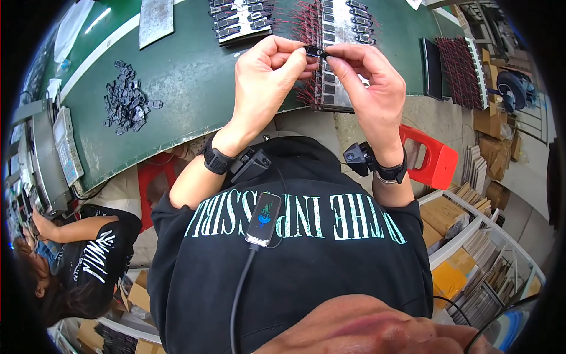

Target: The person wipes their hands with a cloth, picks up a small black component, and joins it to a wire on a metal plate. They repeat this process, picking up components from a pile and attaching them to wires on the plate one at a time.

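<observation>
A small black rectangular part [314,51] with a dark glossy face is held up between my two hands. My left hand [262,76] pinches its left side between thumb and fingers. At its right end, the thumb and forefinger of my right hand [374,82] close on it. Below and behind the hands lies a long silver fixture [341,29], lined with similar dark parts and thin red wires. A second plate of black parts [240,23] sits to its left. Farther left, a loose pile of small black parts [128,97] rests on the green tabletop [188,71].
A grey metal plate [156,23] lies at the table's far side. To the right stand a black panel [432,68] and a rack of red wires [460,71]. A red stool [436,159] and cardboard boxes [442,215] are lower right. Another person [94,253] works at lower left.
</observation>
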